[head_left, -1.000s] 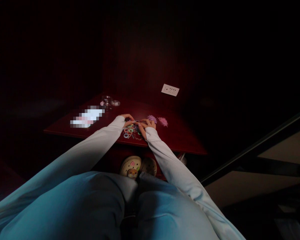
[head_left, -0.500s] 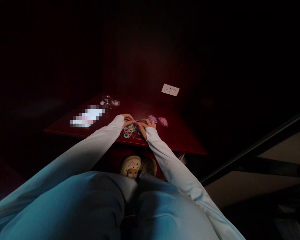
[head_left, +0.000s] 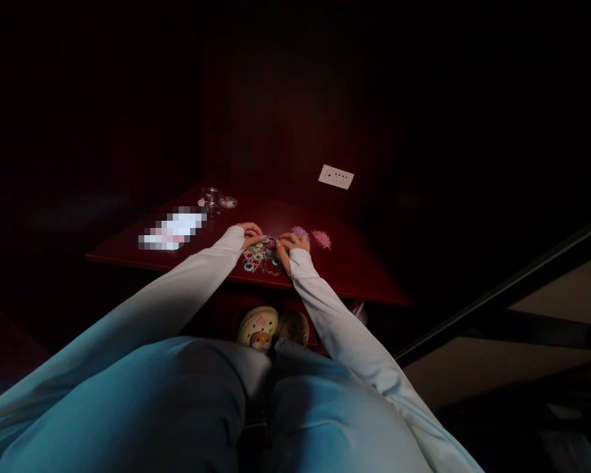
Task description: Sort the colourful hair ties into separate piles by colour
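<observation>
On the dark red table lies a loose heap of small coloured rings and bands. My left hand is at the heap's upper left, thumb and fingers pinched together. My right hand is closed at its upper right. Between the fingertips something small and purplish shows; it is too small to name. Just beyond my right hand sits a purple pile of thin strands or bands, and right of it a pink pile.
A blurred bright screen lies on the table's left. Behind it stand a clear jar and a round clear lid. A white socket plate is on the back wall. Cream clogs show below the table's front edge.
My right hand has shifted slightly to the right, widening the gap between my hands. More of the purplish thing now shows between the fingertips.
</observation>
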`<state>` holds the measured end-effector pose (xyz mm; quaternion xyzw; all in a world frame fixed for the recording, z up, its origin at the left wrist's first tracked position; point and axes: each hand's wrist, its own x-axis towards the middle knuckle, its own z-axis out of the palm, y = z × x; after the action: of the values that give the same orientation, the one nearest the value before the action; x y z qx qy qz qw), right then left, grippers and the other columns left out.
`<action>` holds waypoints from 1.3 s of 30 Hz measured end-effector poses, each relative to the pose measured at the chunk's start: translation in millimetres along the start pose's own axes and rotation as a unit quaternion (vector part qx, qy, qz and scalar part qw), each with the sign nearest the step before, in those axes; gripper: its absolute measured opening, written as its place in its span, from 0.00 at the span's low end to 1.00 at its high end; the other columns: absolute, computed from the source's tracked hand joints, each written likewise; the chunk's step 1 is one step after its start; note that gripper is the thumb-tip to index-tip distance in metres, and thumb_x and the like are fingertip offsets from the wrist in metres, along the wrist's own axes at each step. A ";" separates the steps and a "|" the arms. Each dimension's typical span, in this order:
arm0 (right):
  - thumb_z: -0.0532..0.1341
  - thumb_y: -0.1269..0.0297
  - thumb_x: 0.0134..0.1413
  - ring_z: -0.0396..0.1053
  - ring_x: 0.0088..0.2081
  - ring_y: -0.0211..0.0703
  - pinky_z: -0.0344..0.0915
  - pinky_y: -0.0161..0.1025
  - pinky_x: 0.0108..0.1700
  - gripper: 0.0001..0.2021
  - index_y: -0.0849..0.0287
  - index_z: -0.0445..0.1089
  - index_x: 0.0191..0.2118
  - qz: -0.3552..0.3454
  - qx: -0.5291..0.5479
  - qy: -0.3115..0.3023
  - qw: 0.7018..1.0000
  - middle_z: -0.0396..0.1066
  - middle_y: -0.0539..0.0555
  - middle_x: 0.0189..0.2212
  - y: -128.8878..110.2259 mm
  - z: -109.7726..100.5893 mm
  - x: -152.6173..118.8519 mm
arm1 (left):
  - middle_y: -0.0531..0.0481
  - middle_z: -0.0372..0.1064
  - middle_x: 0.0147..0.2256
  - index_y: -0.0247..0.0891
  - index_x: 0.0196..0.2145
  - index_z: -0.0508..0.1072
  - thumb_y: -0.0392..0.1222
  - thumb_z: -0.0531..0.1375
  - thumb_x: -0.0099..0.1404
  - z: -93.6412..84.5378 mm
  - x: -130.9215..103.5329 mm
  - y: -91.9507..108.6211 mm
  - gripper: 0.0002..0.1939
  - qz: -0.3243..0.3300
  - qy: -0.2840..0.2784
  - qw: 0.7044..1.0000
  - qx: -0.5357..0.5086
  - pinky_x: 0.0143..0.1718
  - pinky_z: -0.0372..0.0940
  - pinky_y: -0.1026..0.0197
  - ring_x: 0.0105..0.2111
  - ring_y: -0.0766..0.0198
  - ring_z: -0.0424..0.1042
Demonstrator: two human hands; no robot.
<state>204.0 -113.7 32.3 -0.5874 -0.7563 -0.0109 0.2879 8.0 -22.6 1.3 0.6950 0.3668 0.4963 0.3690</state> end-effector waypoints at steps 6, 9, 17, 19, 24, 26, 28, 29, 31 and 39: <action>0.59 0.53 0.72 0.62 0.54 0.51 0.55 0.47 0.58 0.16 0.51 0.84 0.43 0.072 0.035 0.030 0.996 0.77 0.54 0.50 7.8 -0.9 5.0 | 0.49 0.78 0.26 0.40 0.27 0.77 0.61 0.70 0.51 1.4 -0.6 2.3 0.20 0.037 -0.019 0.995 0.087 0.31 0.67 0.61 0.28 0.60 0.75; 0.62 0.51 0.70 0.62 0.55 0.52 0.55 0.47 0.58 0.14 0.49 0.84 0.45 0.071 0.055 0.031 0.996 0.77 0.53 0.50 13.3 3.5 7.2 | 0.50 0.80 0.29 0.41 0.27 0.77 0.55 0.70 0.53 3.1 -2.3 6.7 0.15 0.069 -0.040 0.987 0.137 0.34 0.68 0.61 0.31 0.60 0.76; 0.67 0.50 0.64 0.61 0.56 0.52 0.53 0.48 0.59 0.11 0.47 0.85 0.42 0.043 0.084 0.018 0.995 0.76 0.52 0.50 16.6 8.3 6.3 | 0.49 0.80 0.30 0.40 0.29 0.78 0.53 0.68 0.54 3.8 -2.9 7.1 0.14 0.083 -0.039 0.987 0.128 0.33 0.68 0.63 0.31 0.61 0.75; 0.68 0.52 0.64 0.61 0.56 0.52 0.53 0.48 0.59 0.09 0.47 0.85 0.41 0.044 0.082 0.019 0.996 0.76 0.51 0.50 15.8 7.3 5.2 | 0.49 0.80 0.30 0.40 0.29 0.78 0.53 0.68 0.54 3.8 -2.9 7.1 0.13 0.082 -0.034 0.988 0.124 0.33 0.68 0.63 0.30 0.61 0.75; 0.68 0.54 0.65 0.61 0.56 0.52 0.53 0.47 0.59 0.09 0.48 0.86 0.41 0.040 0.078 0.027 0.996 0.76 0.52 0.50 15.1 3.6 3.0 | 0.50 0.80 0.29 0.40 0.29 0.78 0.54 0.68 0.54 3.9 -5.2 12.9 0.14 0.093 -0.029 0.988 0.122 0.35 0.69 0.62 0.30 0.61 0.75; 0.68 0.55 0.65 0.61 0.56 0.52 0.53 0.47 0.58 0.09 0.49 0.86 0.42 0.036 0.069 0.029 0.997 0.76 0.53 0.50 14.5 1.6 2.5 | 0.49 0.80 0.30 0.41 0.30 0.78 0.53 0.67 0.55 4.8 -6.8 16.8 0.13 0.093 -0.021 0.988 0.118 0.36 0.70 0.62 0.31 0.60 0.76; 0.68 0.55 0.66 0.61 0.56 0.52 0.53 0.47 0.58 0.09 0.49 0.86 0.43 0.035 0.062 0.034 0.997 0.76 0.53 0.50 13.8 -0.7 1.8 | 0.49 0.80 0.32 0.41 0.32 0.77 0.53 0.66 0.57 6.2 -8.4 20.6 0.13 0.085 -0.010 0.991 0.106 0.37 0.70 0.62 0.32 0.60 0.77; 0.68 0.54 0.66 0.60 0.55 0.52 0.53 0.47 0.58 0.09 0.48 0.86 0.43 0.032 0.060 0.036 0.997 0.76 0.53 0.50 13.4 -1.8 1.4 | 0.48 0.80 0.32 0.41 0.32 0.77 0.53 0.65 0.59 6.9 -9.1 22.2 0.13 0.079 -0.007 0.992 0.101 0.38 0.71 0.62 0.33 0.60 0.77; 0.67 0.53 0.66 0.60 0.55 0.53 0.53 0.48 0.58 0.10 0.47 0.86 0.43 0.024 0.061 0.042 0.997 0.75 0.53 0.50 12.6 -3.6 0.4 | 0.48 0.80 0.33 0.41 0.34 0.77 0.52 0.63 0.60 8.3 -10.4 24.6 0.12 0.075 -0.004 0.992 0.098 0.39 0.71 0.61 0.34 0.59 0.77; 0.68 0.53 0.65 0.63 0.55 0.52 0.55 0.47 0.59 0.10 0.48 0.86 0.42 0.030 0.092 0.066 0.993 0.77 0.54 0.48 17.6 2.6 3.8 | 0.50 0.74 0.34 0.43 0.37 0.80 0.49 0.63 0.63 4.2 -9.5 18.5 0.10 0.069 0.030 0.981 0.181 0.45 0.71 0.59 0.38 0.58 0.75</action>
<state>218.1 -104.0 26.2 -0.5788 -0.7152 0.0287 0.3907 12.4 -40.0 12.5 0.7586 0.4122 0.4671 0.1909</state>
